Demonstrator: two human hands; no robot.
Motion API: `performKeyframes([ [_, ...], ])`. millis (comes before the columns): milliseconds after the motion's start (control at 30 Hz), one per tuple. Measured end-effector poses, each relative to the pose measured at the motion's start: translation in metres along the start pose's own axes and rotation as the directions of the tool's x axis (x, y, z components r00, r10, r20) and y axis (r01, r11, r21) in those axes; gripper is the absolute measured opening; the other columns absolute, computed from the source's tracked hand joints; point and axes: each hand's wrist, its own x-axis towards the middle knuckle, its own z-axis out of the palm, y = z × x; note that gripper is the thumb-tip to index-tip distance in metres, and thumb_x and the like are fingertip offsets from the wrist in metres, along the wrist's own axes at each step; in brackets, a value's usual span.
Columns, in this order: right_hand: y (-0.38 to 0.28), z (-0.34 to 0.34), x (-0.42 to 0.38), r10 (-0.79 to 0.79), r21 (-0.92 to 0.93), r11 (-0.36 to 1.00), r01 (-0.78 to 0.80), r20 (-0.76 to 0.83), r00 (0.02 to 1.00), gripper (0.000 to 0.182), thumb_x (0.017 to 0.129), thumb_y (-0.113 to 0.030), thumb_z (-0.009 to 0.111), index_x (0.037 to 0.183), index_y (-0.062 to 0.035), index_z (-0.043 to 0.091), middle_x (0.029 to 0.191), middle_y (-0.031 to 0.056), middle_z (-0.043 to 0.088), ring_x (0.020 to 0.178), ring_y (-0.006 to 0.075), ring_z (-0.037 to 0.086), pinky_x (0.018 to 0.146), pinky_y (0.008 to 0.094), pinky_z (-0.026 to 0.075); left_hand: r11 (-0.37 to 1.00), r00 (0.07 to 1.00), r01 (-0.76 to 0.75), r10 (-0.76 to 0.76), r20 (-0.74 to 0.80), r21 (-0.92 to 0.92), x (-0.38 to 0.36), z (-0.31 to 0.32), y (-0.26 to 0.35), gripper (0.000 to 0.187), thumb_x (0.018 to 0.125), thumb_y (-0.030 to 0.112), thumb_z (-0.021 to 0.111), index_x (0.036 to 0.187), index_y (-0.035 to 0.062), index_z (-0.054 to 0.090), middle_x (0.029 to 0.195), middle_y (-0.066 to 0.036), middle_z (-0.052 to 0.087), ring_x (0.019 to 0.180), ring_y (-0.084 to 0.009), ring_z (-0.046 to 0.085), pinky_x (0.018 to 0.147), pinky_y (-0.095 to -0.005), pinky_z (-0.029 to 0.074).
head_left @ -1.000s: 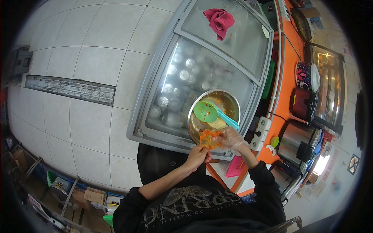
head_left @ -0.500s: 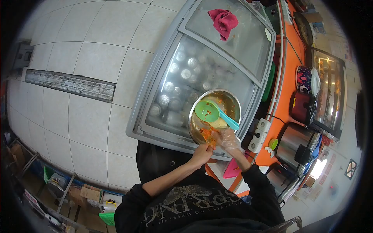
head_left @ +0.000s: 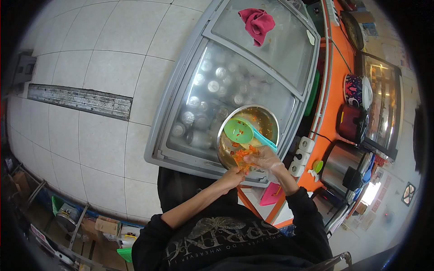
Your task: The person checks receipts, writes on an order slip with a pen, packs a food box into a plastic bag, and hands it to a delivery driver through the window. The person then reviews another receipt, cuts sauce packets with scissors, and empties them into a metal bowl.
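Observation:
A steel bowl (head_left: 274, 118) sits on the glass-topped freezer, with orange bits and some liquid inside. In it lies a green ladle (head_left: 238, 131) with a turquoise handle. My right hand (head_left: 264, 159), in a clear plastic glove, is closed on orange food (head_left: 242, 157) over the bowl's near side. My bare left hand (head_left: 233, 177) pinches the lower end of the same orange stuff at the bowl's near rim. Whether that food is in thin plastic cannot be made out.
The freezer (head_left: 156, 135) has cans under its glass and a red cloth (head_left: 257, 25) on top. To the right, an orange counter (head_left: 333, 113) bears power sockets (head_left: 300, 157), a steel pot (head_left: 340, 163), a dark red cooker (head_left: 351, 124) and a glass display case (head_left: 382, 104).
My right hand has shifted slightly on the orange food, and more of the food shows above my left hand. The whole view has moved a little.

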Motion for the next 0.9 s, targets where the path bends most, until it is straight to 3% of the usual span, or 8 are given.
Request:
performKeyframes([
  [167,-0.018,-0.010,-0.007,0.237,-0.067,0.971,-0.231,0.087,0.968,0.036,0.074,-0.031,0.076,0.099,-0.0074,0.065,0.079,-0.0006,0.061,0.066,0.0070,0.051,0.054,0.0216,0.043,0.993,0.999,-0.031,0.026,0.047,0.110,-0.002,0.000,0.004,0.023,0.097,0.024,0.038,0.085,0.0108,0.052,0.067,0.005,0.038,0.056,-0.0064,0.031,0.048,-0.0212,0.024],
  [333,0.014,0.004,0.005,-0.140,0.028,0.989,0.143,-0.078,0.987,0.030,0.079,-0.021,0.071,0.101,-0.0014,0.065,0.084,0.0021,0.064,0.070,0.0144,0.056,0.061,0.0316,0.046,0.995,0.999,-0.034,0.035,-0.003,0.099,0.009,-0.001,-0.006,0.022,0.095,0.022,0.040,0.086,0.0078,0.053,0.066,0.004,0.038,0.058,-0.0079,0.032,0.053,-0.0239,0.028],
  [533,0.017,0.021,0.007,-0.209,-0.488,0.870,0.067,-0.242,0.947,0.027,0.083,-0.020,0.063,0.098,0.0023,0.064,0.084,0.0060,0.066,0.070,0.0148,0.056,0.064,0.0323,0.046,0.928,0.974,-0.112,0.173,-0.143,0.356,0.022,0.000,-0.018,0.023,0.097,0.020,0.038,0.088,0.0053,0.054,0.064,0.004,0.038,0.057,-0.0081,0.033,0.053,-0.0251,0.029],
  [667,0.016,0.026,0.006,-0.283,-0.502,0.863,0.064,-0.374,0.883,0.030,0.081,-0.028,0.066,0.090,0.0006,0.065,0.069,0.0081,0.063,0.058,0.0186,0.055,0.057,0.0337,0.045,0.991,0.983,-0.073,0.090,-0.162,0.111,0.013,0.004,-0.011,0.027,0.099,0.024,0.035,0.090,0.0050,0.054,0.063,0.004,0.038,0.055,-0.0076,0.032,0.049,-0.0238,0.027],
  [733,0.018,0.021,0.007,-0.250,0.043,0.960,0.275,-0.302,0.920,0.036,0.081,-0.034,0.067,0.093,-0.0009,0.064,0.074,0.0048,0.063,0.059,0.0188,0.055,0.053,0.0337,0.043,0.984,0.991,0.014,-0.037,-0.125,-0.176,0.001,0.003,-0.003,0.031,0.100,0.027,0.034,0.093,0.0049,0.054,0.063,0.005,0.037,0.053,-0.0061,0.030,0.045,-0.0214,0.025],
  [767,0.015,0.017,0.006,-0.249,0.048,0.960,0.275,-0.301,0.921,0.036,0.081,-0.034,0.067,0.093,-0.0009,0.064,0.074,0.0048,0.063,0.059,0.0188,0.055,0.053,0.0337,0.043,0.984,0.991,0.018,-0.040,-0.128,-0.175,-0.001,0.002,-0.002,0.031,0.100,0.027,0.034,0.093,0.0049,0.054,0.063,0.005,0.037,0.053,-0.0061,0.030,0.045,-0.0214,0.025],
  [833,0.005,0.006,0.000,0.172,0.054,0.984,-0.170,-0.032,0.985,0.041,0.077,-0.034,0.072,0.100,-0.0014,0.062,0.080,0.0046,0.062,0.065,0.0160,0.057,0.051,0.0307,0.043,0.999,0.996,0.019,-0.021,-0.086,-0.032,-0.001,0.000,0.001,0.033,0.100,0.029,0.033,0.093,0.0046,0.055,0.063,0.005,0.036,0.052,-0.0049,0.029,0.042,-0.0199,0.022],
  [900,0.014,0.011,0.004,0.192,0.171,0.967,-0.191,0.010,0.981,0.042,0.075,-0.033,0.074,0.099,-0.0008,0.062,0.080,0.0056,0.062,0.067,0.0145,0.057,0.051,0.0297,0.043,1.000,0.998,0.012,-0.012,-0.067,-0.002,0.003,-0.001,-0.003,0.034,0.100,0.030,0.033,0.093,0.0043,0.054,0.063,0.005,0.036,0.052,-0.0049,0.029,0.042,-0.0200,0.022],
])
